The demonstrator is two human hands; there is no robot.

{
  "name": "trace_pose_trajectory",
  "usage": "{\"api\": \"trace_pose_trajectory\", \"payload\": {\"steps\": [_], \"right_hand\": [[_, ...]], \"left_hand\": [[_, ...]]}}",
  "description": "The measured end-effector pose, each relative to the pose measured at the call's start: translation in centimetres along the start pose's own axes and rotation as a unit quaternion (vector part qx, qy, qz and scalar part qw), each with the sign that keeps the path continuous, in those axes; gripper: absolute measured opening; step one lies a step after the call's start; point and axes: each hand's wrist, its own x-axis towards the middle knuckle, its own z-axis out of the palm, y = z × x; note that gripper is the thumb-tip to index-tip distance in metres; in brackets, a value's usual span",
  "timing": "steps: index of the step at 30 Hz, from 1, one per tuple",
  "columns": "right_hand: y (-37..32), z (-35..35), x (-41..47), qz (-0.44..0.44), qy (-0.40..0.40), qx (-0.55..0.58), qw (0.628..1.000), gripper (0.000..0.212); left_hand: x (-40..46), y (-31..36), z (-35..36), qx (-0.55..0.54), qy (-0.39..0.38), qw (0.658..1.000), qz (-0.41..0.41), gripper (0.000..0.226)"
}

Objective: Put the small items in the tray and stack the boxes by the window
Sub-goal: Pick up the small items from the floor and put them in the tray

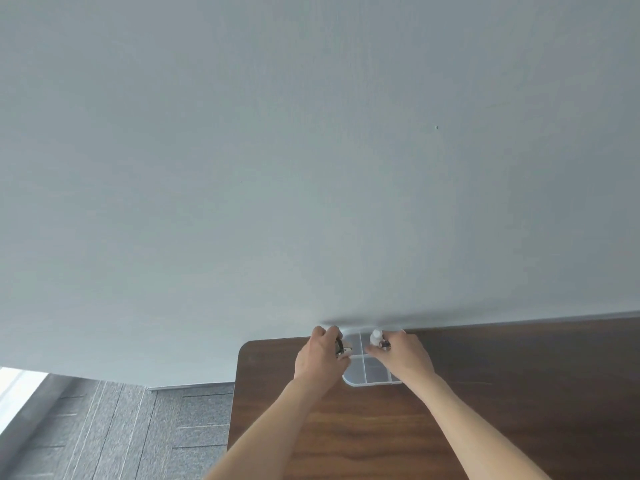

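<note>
A clear plastic tray (367,382) with four compartments lies on the dark wooden table (381,434), against the wall. My left hand (320,356) hovers over the tray's left side, closed on a small dark and silver item (342,348). My right hand (403,355) is over the tray's right side and holds a small white bottle (375,337) upright, with a small dark piece at the fingers. Both hands cover much of the tray. No boxes are in view.
A plain grey wall (311,150) fills most of the view right behind the table. The table's left edge (235,393) drops to a grey carpeted floor (121,431). Bright light enters at the lower left (14,386).
</note>
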Motion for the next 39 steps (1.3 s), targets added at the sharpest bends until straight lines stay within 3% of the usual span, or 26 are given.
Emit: {"api": "trace_pose_trajectory", "payload": {"steps": [4, 7, 12, 18, 25, 28, 31, 34, 39], "right_hand": [[0.3, 0.4, 0.4, -0.002, 0.003, 0.003, 1.000, 0.031], [0.4, 0.7, 0.6, -0.011, 0.005, 0.004, 1.000, 0.011], [0.8, 1.2, 0.8, -0.009, 0.033, 0.004, 0.999, 0.032], [0.8, 1.5, 0.5, -0.010, 0.047, -0.010, 0.999, 0.014], [1.7, 1.9, -1.2, 0.025, 0.074, 0.040, 0.996, 0.025], [1.9, 1.6, -2.3, 0.059, 0.053, 0.070, 0.994, 0.021], [2.1, 1.5, -2.9, 0.071, 0.033, 0.073, 0.994, 0.031], [1.3, 1.3, -3.3, 0.050, 0.016, 0.019, 0.998, 0.037], [-0.2, 0.9, -3.1, 0.034, -0.025, -0.090, 0.995, 0.021]], "left_hand": [[0.7, 0.0, 0.6, -0.016, -0.006, 1.000, -0.004, 0.047], [1.0, 0.1, 0.9, -0.016, 0.000, 1.000, -0.009, 0.047], [1.3, 0.2, 1.5, -0.010, 0.018, 1.000, -0.017, 0.028], [1.4, 0.2, 2.4, -0.010, 0.044, 0.999, -0.003, 0.033], [0.5, 0.1, 2.8, -0.023, 0.053, 0.998, -0.009, 0.051], [-0.3, -0.1, 2.8, -0.053, 0.064, 0.996, -0.031, 0.045], [-1.1, -0.8, 3.2, -0.112, 0.076, 0.990, -0.046, 0.035], [-1.7, -1.2, 3.3, -0.187, 0.082, 0.977, -0.060, 0.023], [-1.7, -1.0, 3.2, -0.288, 0.085, 0.950, -0.086, 0.013]]}}
